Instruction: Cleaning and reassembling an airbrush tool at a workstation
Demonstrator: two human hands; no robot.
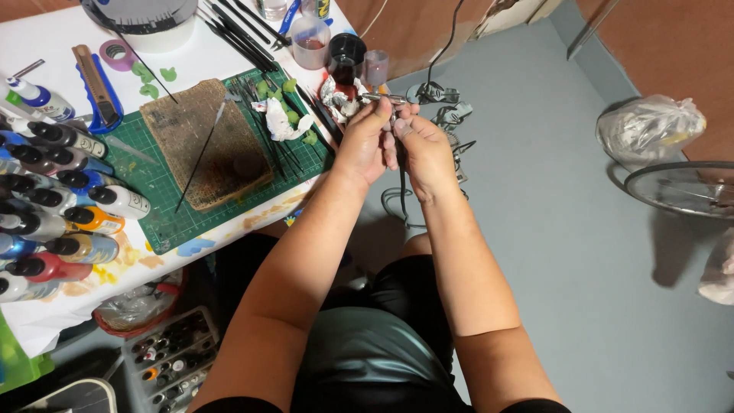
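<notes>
A slim metal airbrush (386, 99) is pinched between both hands, left hand (365, 141) and right hand (424, 149) pressed together, just right of the surface (191, 57). Its body is mostly hidden by fingers; paint bottles (53, 206) lie far left.

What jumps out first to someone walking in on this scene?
Both hands meet mid-frame, the left hand and right hand gripping a slim metal airbrush just off the table's edge. At the far left lies a crowded row of paint bottles with dark caps. Between them, a green cutting mat carries a worn brown pad and scattered brushes.
</notes>
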